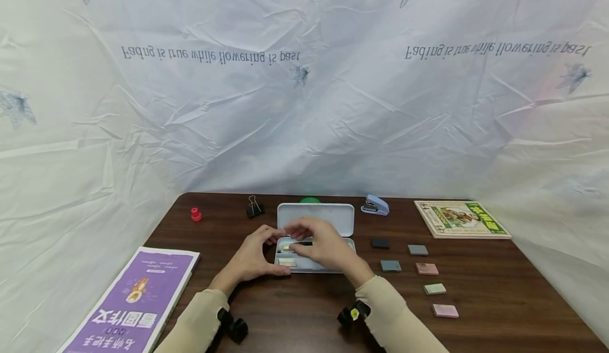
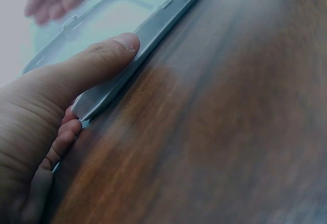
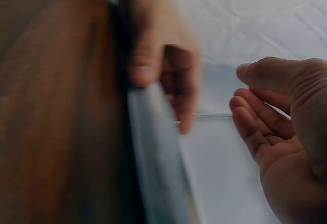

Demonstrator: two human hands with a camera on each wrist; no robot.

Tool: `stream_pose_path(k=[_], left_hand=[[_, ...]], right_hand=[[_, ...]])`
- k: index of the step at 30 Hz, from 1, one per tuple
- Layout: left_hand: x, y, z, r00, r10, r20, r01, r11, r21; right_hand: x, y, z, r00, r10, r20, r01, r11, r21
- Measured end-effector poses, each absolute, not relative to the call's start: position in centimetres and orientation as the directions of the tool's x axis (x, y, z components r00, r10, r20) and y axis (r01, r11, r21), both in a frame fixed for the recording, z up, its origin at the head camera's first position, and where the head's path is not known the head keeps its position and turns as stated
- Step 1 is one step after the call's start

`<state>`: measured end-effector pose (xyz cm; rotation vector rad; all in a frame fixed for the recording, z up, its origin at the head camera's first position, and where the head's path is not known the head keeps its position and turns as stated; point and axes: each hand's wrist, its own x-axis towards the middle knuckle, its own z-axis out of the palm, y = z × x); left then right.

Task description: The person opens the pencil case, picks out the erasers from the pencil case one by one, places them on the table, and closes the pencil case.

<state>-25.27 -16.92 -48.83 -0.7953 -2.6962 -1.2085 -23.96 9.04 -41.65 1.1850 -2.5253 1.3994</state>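
Note:
A pale metal pencil case [image 1: 315, 213] lies with its lid raised at the middle of the table. My left hand [image 1: 252, 253] grips its left end, thumb on the front edge and fingers round the far side. In the left wrist view the thumb presses on the case's rim [image 2: 153, 38]. My right hand [image 1: 327, 244] hovers over the case with fingers loosely bent; the right wrist view shows nothing between thumb and fingertips [image 3: 237, 104]. Inside the case, a small white block [image 1: 287, 262] rests near the front left corner; the right hand hides part of the interior.
Several small coloured blocks, including a black one [image 1: 380, 243] and a pink one [image 1: 445, 310], lie to the right. Behind are a blue stapler [image 1: 376, 205], a binder clip [image 1: 255, 207] and a red piece [image 1: 195, 214]. A purple book [image 1: 135, 295] and a thin book [image 1: 461, 219] flank the table.

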Motion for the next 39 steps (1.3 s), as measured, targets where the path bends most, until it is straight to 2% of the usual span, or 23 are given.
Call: stream_pose_path(k=[5,11,17,22,31,39], left_hand=[[-25.3,-17.0,-48.9,-0.853,0.435,0.287,0.503,0.543,0.672],[-25.3,-17.0,-48.9,-0.852,0.439,0.285,0.504,0.544,0.671],[-25.3,-16.9,-48.8,-0.854,0.438,0.28,0.501,0.55,0.669],[-25.4,-16.9,-48.8,-0.856,0.433,0.283,0.5,0.552,0.668],[-25.4,-16.9,-48.8,-0.854,0.435,0.285,0.504,0.552,0.665],[-25.3,-16.9,-48.7,-0.856,0.434,0.28,0.497,0.548,0.673]], right_hand=[[-24.0,7.9,-43.3,-0.693,-0.668,0.273,-0.634,0.384,-0.671],[-23.9,7.3,-44.0,-0.653,-0.729,0.204,-0.69,0.463,-0.557],[-23.8,7.0,-44.1,-0.583,-0.781,0.225,-0.775,0.453,-0.44],[-23.8,6.9,-44.0,-0.551,-0.798,0.244,-0.806,0.433,-0.403],[-23.7,7.0,-43.8,-0.56,-0.796,0.229,-0.803,0.454,-0.386],[-23.7,6.9,-43.8,-0.619,-0.755,0.217,-0.753,0.492,-0.436]])
